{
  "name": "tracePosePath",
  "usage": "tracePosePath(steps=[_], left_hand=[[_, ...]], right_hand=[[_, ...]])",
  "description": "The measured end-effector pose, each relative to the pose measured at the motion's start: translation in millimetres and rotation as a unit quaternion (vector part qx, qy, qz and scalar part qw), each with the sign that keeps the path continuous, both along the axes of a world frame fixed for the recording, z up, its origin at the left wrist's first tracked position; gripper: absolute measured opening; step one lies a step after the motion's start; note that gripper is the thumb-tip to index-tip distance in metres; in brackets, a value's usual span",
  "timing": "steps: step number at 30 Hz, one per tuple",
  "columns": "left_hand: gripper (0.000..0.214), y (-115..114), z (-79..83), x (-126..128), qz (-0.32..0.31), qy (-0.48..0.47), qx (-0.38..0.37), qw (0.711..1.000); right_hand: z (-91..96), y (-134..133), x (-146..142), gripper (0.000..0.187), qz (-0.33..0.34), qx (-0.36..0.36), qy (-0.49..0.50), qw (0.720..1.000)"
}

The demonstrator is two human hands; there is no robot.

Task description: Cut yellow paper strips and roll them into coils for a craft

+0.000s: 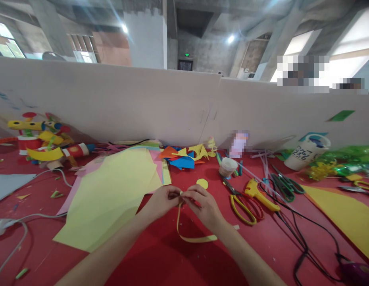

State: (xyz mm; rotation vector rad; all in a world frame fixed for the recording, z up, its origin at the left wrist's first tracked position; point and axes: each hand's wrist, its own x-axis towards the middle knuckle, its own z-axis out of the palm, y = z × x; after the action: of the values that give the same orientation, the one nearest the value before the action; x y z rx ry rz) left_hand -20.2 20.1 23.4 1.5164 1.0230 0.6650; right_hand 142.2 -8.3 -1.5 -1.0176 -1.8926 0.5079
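Note:
Both hands meet over the red tabletop (pixel 160 254), fingertips almost touching. Pinched between the fingers of my left hand (pixel 166 200) is one end of a narrow yellow paper strip (pixel 196 239). My right hand (pixel 202 204) is closed at that same end, its thumb and fingers pressed on the strip. From there the strip hangs down and curves right along the table below my right wrist. The fingers hide the exact shape of the held end. Just beyond my right hand lies a small yellow paper disc (pixel 202 183).
Stacked yellow sheets (pixel 113 194) spread at left, near paper figures (pixel 50 139). Colored scraps (pixel 184 157) lie behind the hands. Rightward are a small tub (pixel 227 167), scissors (pixel 242 210), a yellow glue gun (pixel 258 194) with black cables, and orange-yellow sheets (pixel 345 214). A white partition (pixel 127 103) stands behind.

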Motion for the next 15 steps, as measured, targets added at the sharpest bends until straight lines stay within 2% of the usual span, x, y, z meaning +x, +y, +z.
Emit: tracePosePath(steps=[5, 11, 15], left_hand=[[0.018, 1.8, -4.7, -2.0, -0.038, 0.016, 0.019, 0.999], [0.019, 3.2, -7.9, -1.4, -0.04, -0.009, 0.01, 0.999], [0.015, 3.4, -9.7, -0.6, -0.03, -0.019, 0.021, 0.999]], right_hand=[[-4.1, 2.0, 0.0, 0.017, -0.016, -0.008, 0.005, 1.0], [-6.4, 2.6, -1.9, 0.014, -0.034, -0.055, 0.041, 0.997], [-8.6, 3.7, -5.2, 0.01, -0.06, -0.13, 0.118, 0.983]])
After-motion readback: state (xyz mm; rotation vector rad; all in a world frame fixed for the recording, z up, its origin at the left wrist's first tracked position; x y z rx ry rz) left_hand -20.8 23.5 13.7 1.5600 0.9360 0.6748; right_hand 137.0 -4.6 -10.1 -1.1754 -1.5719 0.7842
